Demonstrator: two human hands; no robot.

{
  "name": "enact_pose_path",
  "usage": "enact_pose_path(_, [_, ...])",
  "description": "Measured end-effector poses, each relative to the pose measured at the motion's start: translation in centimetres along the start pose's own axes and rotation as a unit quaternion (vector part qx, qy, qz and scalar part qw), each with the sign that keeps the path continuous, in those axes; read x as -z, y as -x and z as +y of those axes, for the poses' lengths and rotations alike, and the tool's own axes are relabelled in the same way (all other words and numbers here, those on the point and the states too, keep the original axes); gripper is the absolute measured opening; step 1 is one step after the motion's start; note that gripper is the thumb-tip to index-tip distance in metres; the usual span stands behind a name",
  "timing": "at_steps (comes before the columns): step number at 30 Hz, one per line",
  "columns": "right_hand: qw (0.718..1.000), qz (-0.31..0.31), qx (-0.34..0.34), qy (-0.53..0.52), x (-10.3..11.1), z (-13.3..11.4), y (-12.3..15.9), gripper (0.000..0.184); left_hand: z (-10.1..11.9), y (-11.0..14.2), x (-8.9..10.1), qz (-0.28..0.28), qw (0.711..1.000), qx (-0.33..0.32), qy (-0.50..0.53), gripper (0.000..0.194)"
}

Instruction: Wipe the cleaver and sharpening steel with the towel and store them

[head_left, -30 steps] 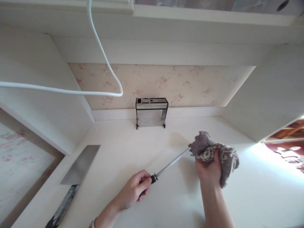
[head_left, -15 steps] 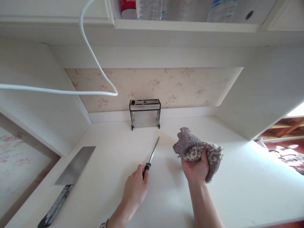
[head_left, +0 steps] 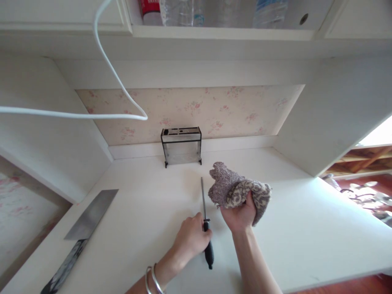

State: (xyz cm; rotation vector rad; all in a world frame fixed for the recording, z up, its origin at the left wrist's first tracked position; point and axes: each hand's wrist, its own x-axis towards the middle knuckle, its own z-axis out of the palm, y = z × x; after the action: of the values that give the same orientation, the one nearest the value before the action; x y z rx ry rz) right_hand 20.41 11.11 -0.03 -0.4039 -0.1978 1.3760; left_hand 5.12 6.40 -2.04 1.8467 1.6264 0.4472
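Observation:
My left hand [head_left: 193, 236] is closed around the black handle of a honing steel [head_left: 204, 200], whose thin metal rod points toward the wall. Just right of it, my right hand [head_left: 240, 214] grips a bunched brown-and-cream patterned cloth [head_left: 235, 185], held close to the rod but apart from it. On the left of the counter lies a cleaver [head_left: 92, 216], its broad blade pointing away and its dark patterned handle near the front edge. A knife block [head_left: 181, 149] with clear sides and a slotted top stands against the back wall.
A white cable [head_left: 119, 81] hangs across the upper left. Above is an open cabinet shelf [head_left: 223, 32] holding plastic bottles [head_left: 177, 12] and a red container [head_left: 150, 8]. White panels flank the white counter [head_left: 306, 228] on both sides.
My left hand has moved right and turned the honing steel more upright in view, showing its whole handle. The cloth in my right hand has come left, nearer the rod. The view has shifted slightly.

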Motion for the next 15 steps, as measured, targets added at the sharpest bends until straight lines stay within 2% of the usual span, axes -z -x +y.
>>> enact_pose_path(4, [1.0, 0.003, -0.008, 0.007, 0.2, -0.1, -0.1, 0.045, 0.0, -0.4, -0.5, -0.079, 0.989, 0.049, 0.114, 0.015])
enact_pose_path(11, [0.999, 0.011, -0.049, 0.006, 0.1, 0.6, 0.1, 0.045, -1.0, -0.4, -0.6, -0.138, 0.972, 0.065, 0.177, 0.035])
enact_pose_path(15, [0.997, -0.007, -0.072, 0.02, 0.4, 1.0, 0.4, 0.05, -2.3, -0.4, 0.5, -0.158, 0.957, 0.051, 0.237, 0.04])
